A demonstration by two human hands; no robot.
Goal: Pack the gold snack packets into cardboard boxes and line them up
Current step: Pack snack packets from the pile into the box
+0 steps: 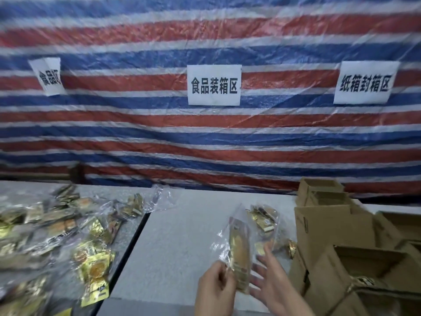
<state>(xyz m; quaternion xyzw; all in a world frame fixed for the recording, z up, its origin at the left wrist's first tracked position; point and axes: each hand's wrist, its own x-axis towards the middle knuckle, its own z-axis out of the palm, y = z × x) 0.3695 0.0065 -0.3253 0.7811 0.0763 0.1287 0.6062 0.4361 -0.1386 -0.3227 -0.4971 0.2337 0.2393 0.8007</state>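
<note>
A red, white and blue striped tarpaulin (205, 137) hung well beyond both hands, bearing three white paper signs (214, 85). The pale grey desk (177, 242) stretched beneath the hands. Open brown cardboard boxes (337, 226) stood just right of the right hand. A heap of gold snack packets in clear plastic bags (59, 226) lay well left of the left hand. The left hand (216, 286) pinched one clear bag of gold packets (239, 254) upright by its lower edge. The right hand (271, 279) was spread wide just beside that bag, gripping nothing.
</note>
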